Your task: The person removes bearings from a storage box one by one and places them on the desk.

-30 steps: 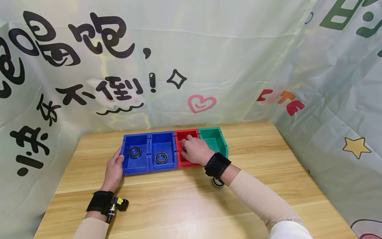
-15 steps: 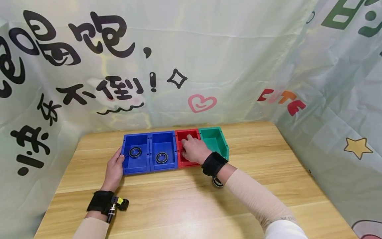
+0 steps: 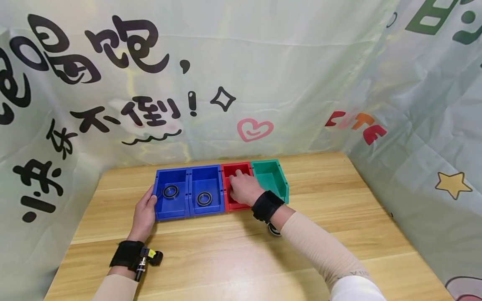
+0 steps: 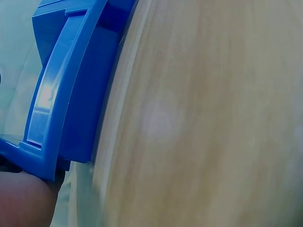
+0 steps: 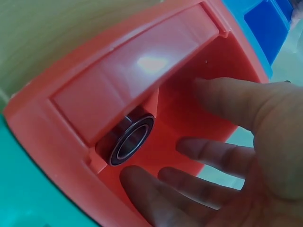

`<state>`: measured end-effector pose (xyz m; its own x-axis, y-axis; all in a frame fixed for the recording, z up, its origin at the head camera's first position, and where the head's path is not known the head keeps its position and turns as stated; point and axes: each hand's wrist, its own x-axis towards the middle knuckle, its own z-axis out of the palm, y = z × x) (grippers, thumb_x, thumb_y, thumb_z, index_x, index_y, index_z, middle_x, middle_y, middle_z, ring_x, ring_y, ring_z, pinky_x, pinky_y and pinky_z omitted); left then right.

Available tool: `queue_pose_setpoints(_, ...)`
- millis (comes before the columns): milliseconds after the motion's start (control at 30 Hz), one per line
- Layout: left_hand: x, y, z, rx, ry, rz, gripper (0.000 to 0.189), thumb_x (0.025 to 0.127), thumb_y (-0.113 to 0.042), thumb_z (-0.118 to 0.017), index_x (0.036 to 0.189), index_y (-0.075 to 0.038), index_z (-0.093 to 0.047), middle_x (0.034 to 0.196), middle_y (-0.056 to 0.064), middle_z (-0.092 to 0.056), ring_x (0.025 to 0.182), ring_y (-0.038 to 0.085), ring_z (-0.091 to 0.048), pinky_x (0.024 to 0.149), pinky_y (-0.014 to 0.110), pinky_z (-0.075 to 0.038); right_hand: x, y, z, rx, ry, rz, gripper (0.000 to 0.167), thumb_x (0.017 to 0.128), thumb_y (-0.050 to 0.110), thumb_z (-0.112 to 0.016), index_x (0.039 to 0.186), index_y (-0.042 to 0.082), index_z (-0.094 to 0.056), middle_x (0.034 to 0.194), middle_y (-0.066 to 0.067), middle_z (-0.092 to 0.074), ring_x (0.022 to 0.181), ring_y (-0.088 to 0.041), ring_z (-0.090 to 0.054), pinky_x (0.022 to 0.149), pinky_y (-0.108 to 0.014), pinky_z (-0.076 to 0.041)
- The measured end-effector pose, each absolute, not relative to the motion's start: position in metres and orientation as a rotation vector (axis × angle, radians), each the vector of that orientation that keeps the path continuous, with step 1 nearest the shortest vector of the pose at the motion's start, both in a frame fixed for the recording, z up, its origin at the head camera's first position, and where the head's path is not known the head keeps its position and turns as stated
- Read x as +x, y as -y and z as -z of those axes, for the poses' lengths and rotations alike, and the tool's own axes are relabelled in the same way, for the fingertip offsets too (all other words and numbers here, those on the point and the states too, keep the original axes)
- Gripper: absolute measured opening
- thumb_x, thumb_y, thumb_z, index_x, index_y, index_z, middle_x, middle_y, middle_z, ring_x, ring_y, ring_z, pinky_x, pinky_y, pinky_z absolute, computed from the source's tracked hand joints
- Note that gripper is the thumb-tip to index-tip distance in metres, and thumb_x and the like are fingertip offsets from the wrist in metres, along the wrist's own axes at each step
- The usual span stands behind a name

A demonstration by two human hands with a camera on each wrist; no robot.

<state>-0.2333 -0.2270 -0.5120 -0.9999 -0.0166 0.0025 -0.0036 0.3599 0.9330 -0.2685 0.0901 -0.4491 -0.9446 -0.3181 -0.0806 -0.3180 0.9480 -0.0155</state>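
Observation:
My left hand grips the outer wall of the leftmost blue bin, its thumb at the bin's edge in the left wrist view. My right hand reaches down into the red bin. In the right wrist view its fingers are spread and hold nothing. A ball bearing stands on edge against that bin's front wall, apart from the fingers; the hand hides it in the head view. One bearing lies flat in the leftmost blue bin. Another bearing lies in the second blue bin.
A green bin closes the row on the right, with nothing seen in it. Below the right wrist, partly covered by it, a bearing lies on the wooden table. A printed cloth hangs behind and at the sides.
One second ago a bearing showed at the right fingertips in the red bin; now it is out of the fingers. The right wrist has shifted slightly left. The left hand stays put.

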Motion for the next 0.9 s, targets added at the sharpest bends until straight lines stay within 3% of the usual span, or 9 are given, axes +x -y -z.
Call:
queue_pose_setpoints(533, -0.233, 0.228, 0.511, 0.006, 2.583, 1.794, 0.051, 0.106, -0.03, -0.026, 0.154, -0.016, -0.016, 0.157, 0.007, -0.02, 0.144, 0.03, -0.014, 0.115, 0.052, -0.014, -0.273, -0.084, 0.455, -0.432, -3.003, -0.04, 0.036, 0.085, 0.027, -0.069, 0.115, 0.008, -0.063, 0.1, -0.011, -0.053, 0.07, -0.02, -0.055, 0.065, -0.035, -0.057)
queue_pose_setpoints(900, -0.233, 0.229, 0.513, -0.02, 2.574, 1.802, 0.051, 0.106, -0.027, -0.027, 0.154, -0.013, -0.016, 0.157, 0.009, -0.02, 0.144, 0.031, -0.014, 0.116, 0.051, -0.014, -0.277, -0.079, 0.463, -0.466, -3.02, -0.229, 0.048, 0.084, 0.031, -0.07, 0.127, 0.011, -0.061, 0.108, -0.012, -0.056, 0.085, -0.025, -0.059, 0.068, -0.038, -0.057)
